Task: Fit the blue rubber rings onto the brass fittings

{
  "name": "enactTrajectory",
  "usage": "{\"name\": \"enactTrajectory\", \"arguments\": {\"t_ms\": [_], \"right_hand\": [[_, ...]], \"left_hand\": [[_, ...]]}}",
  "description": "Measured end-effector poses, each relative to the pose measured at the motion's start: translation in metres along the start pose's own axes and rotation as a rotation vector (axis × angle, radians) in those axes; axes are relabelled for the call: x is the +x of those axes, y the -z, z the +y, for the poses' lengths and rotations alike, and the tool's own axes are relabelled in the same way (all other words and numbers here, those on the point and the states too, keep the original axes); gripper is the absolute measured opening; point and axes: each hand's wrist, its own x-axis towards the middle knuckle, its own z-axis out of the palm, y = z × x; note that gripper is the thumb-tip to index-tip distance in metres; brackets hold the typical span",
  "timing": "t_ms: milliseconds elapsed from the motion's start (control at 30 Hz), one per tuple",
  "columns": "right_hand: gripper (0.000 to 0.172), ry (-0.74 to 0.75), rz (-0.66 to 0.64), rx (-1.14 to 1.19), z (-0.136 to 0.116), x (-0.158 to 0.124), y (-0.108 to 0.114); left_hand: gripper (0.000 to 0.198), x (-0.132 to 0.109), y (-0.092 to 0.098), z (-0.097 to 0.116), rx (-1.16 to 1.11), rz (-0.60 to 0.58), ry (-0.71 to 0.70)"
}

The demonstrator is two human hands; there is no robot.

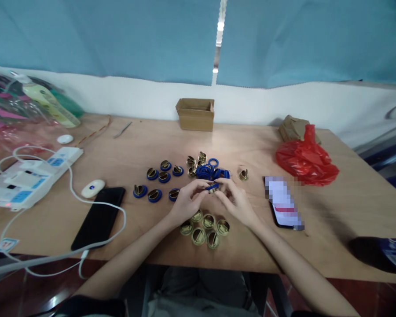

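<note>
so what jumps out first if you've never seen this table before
The left hand and right hand meet at mid-table, pinching a blue ring between their fingertips. Brass caps cluster between the forearms on the near side, and a pile of rings lies just beyond the fingers. A red bag stands out at the far right of the table.

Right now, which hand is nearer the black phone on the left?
Left. Both pinch a blue ring, but the left hand is just right of the black phone; the right hand lies farther right.
</note>
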Motion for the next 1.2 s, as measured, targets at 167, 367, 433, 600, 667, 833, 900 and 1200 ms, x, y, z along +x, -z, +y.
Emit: {"name": "enactTrajectory", "arguments": {"t_ms": [167,367,433,600,667,833,900,1200], "right_hand": [[0.016,0.053,0.026,-0.071,0.001,0.0,0.001],[0.014,0.25,0.057,-0.239,0.014,-0.002,0.001],[0.014,0.254,0.076,-0.234,0.014,-0.002,0.001],[0.015,0.178,0.085,-0.149,0.006,-0.001,0.0],[0.012,0.129,0.085,-0.086,0.002,0.0,0.001],[0.015,0.028,0.114,0.036,-0.004,0.002,0.004],[0.016,-0.02,0.155,0.042,-0.003,0.003,0.006],[0.018,-0.12,0.247,0.019,0.014,0.005,0.009]], "left_hand": [[0.016,0.002,0.0,0.0,-0.001,0.031,0.072],[0.017,0.002,0.0,0.001,-0.084,0.003,0.101],[0.022,0.001,-0.001,0.001,-0.13,-0.043,0.099],[0.045,-0.001,-0.001,-0.001,-0.211,-0.111,0.141],[0.035,-0.001,-0.001,-0.001,-0.218,-0.074,0.159],[0.018,0.002,0.0,0.003,-0.199,-0.024,0.14],[0.017,0.003,-0.001,0.004,-0.208,-0.002,0.152],[0.033,0.007,0.001,0.005,-0.398,-0.009,0.418]]}}
